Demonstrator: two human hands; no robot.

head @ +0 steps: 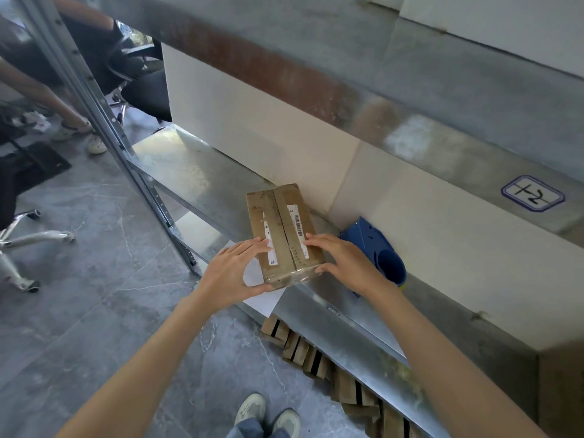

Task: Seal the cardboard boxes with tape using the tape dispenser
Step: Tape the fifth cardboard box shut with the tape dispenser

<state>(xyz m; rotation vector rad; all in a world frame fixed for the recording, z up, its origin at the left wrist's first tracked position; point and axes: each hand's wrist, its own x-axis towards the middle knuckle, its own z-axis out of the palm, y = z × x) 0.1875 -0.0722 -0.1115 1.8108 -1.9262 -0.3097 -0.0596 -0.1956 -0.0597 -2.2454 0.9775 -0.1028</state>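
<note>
The person is wearing pale off-white trainers (251, 407) with greyish panels, blue denim trouser legs (249, 430) falling over them, and is showing both forearms (151, 358) uncovered from the left hand (232, 273) and the right hand (344, 259) back to the lower edge of view.

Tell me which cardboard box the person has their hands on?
The labelled box on the metal shelf, beside the blue tape dispenser: left hand and right hand rest on it. The other boxes lie untouched on the floor beneath.
</note>
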